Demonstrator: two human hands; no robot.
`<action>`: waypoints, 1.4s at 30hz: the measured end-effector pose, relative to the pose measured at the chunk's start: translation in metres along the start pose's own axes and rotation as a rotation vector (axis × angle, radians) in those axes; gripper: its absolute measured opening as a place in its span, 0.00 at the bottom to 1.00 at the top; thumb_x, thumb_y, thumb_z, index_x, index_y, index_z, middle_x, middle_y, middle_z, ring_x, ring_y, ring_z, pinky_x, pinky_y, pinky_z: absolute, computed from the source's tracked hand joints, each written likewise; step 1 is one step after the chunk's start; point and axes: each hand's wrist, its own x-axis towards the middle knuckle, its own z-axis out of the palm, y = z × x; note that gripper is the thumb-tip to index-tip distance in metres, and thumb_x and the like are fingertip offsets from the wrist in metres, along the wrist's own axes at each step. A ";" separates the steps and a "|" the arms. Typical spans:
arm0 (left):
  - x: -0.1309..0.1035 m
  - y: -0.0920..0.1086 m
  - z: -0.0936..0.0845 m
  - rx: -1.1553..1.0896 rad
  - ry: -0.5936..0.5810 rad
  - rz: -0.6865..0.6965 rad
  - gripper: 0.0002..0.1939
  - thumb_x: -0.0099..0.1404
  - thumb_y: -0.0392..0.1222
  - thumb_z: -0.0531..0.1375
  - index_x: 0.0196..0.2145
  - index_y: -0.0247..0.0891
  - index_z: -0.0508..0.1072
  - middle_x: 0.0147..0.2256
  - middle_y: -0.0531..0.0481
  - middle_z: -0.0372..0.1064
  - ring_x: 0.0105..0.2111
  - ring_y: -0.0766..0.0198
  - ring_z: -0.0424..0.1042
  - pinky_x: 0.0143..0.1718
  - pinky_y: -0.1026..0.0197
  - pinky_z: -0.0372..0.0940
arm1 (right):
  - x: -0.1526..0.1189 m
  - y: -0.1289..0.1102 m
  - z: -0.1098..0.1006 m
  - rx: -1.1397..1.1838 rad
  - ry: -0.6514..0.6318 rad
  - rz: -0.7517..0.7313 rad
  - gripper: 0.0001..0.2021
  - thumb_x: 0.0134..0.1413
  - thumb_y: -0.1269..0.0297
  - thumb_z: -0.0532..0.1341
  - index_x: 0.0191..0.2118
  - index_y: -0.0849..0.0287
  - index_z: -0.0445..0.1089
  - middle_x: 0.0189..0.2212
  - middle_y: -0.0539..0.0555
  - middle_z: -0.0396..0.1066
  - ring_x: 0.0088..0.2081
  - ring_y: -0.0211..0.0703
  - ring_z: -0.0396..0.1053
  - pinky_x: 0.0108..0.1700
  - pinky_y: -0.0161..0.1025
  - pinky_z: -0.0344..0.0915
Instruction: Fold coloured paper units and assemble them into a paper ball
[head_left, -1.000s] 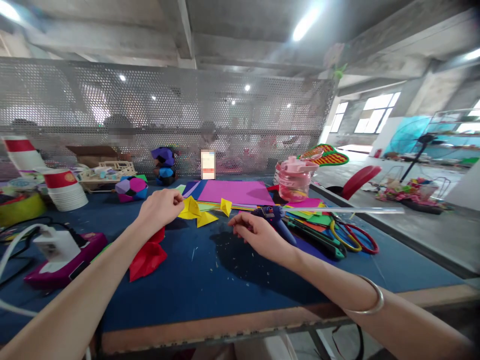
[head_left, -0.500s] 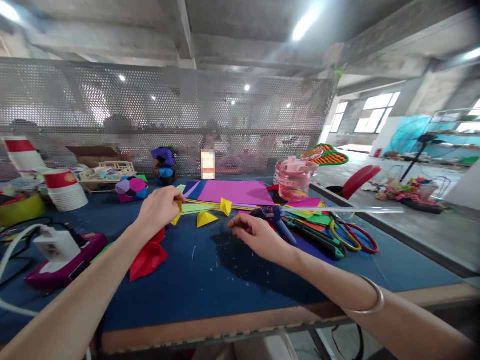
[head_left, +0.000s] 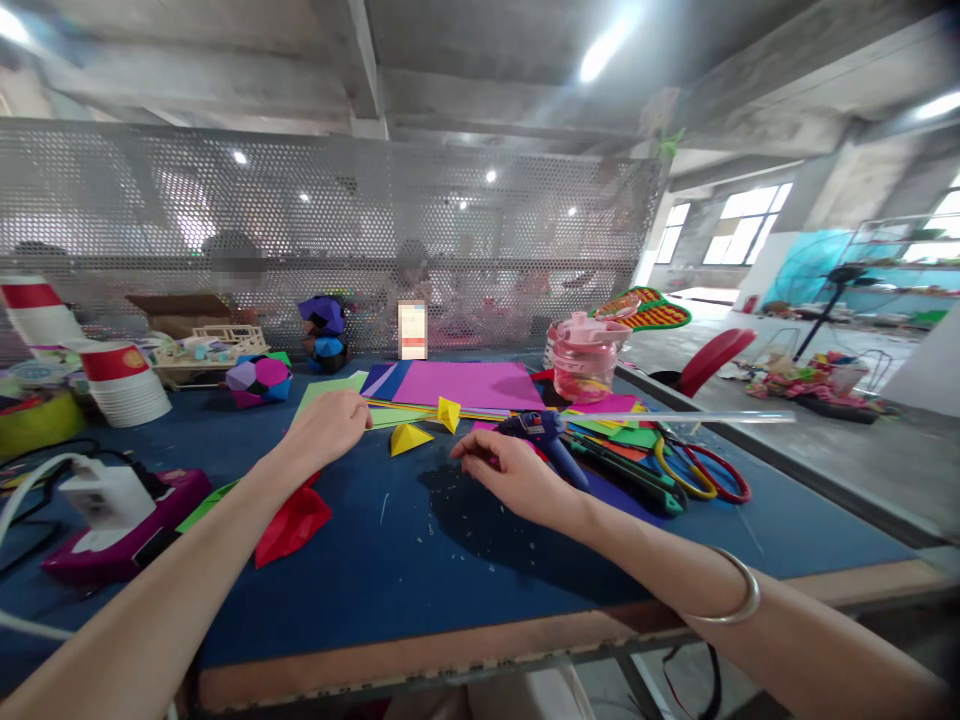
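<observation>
My left hand (head_left: 330, 428) is palm down near the light green sheets (head_left: 382, 414), its fingers curled in and mostly hidden. Anything in its grasp is out of sight. Two folded yellow paper pieces, one low and wide (head_left: 410, 440), one more upright (head_left: 448, 414), lie between my hands. My right hand (head_left: 501, 468) hovers over the table with loosely bent fingers apart and nothing in them. Right behind it lies a blue hot glue gun (head_left: 541, 428), a long clear glue stick (head_left: 697, 417) jutting from it. Red folded paper (head_left: 292, 525) sits beside my left forearm.
A purple power strip (head_left: 150, 525) with a white plug is at left, near stacked paper cups (head_left: 127, 385) and a multicoloured paper ball (head_left: 259, 380). On the right are a green-black cutter (head_left: 630, 470), scissors (head_left: 724, 470) and a pink jar (head_left: 581, 365). A phone (head_left: 412, 330) stands at the back.
My left hand has lowered slightly and turned more palm down. The yellow piece seen at its fingers earlier is now hidden. My right hand stays nearly where it was.
</observation>
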 end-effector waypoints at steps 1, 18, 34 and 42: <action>0.000 0.003 -0.001 -0.021 0.042 0.005 0.17 0.62 0.37 0.49 0.27 0.39 0.77 0.39 0.44 0.79 0.40 0.53 0.76 0.42 0.58 0.65 | 0.000 0.001 0.000 0.015 0.004 0.006 0.10 0.57 0.72 0.55 0.40 0.59 0.73 0.31 0.51 0.75 0.31 0.39 0.70 0.33 0.34 0.64; -0.034 0.072 0.027 -0.988 -0.493 0.197 0.15 0.60 0.44 0.62 0.44 0.35 0.76 0.35 0.47 0.75 0.23 0.69 0.67 0.25 0.65 0.64 | -0.003 -0.004 0.003 0.186 -0.082 -0.123 0.14 0.60 0.71 0.54 0.45 0.57 0.75 0.35 0.52 0.76 0.33 0.39 0.71 0.36 0.34 0.65; -0.024 0.051 0.007 -0.606 0.164 0.120 0.15 0.69 0.45 0.49 0.25 0.40 0.59 0.19 0.57 0.61 0.21 0.67 0.64 0.25 0.64 0.58 | 0.001 0.003 -0.003 0.186 0.222 -0.029 0.12 0.64 0.61 0.54 0.43 0.58 0.72 0.30 0.50 0.71 0.29 0.37 0.65 0.32 0.34 0.62; -0.030 0.062 0.015 -0.523 0.001 0.213 0.22 0.70 0.51 0.49 0.21 0.39 0.64 0.16 0.56 0.58 0.19 0.66 0.62 0.24 0.64 0.58 | 0.000 -0.002 -0.006 0.150 0.216 -0.064 0.12 0.66 0.60 0.53 0.38 0.58 0.72 0.26 0.49 0.70 0.28 0.36 0.65 0.31 0.33 0.59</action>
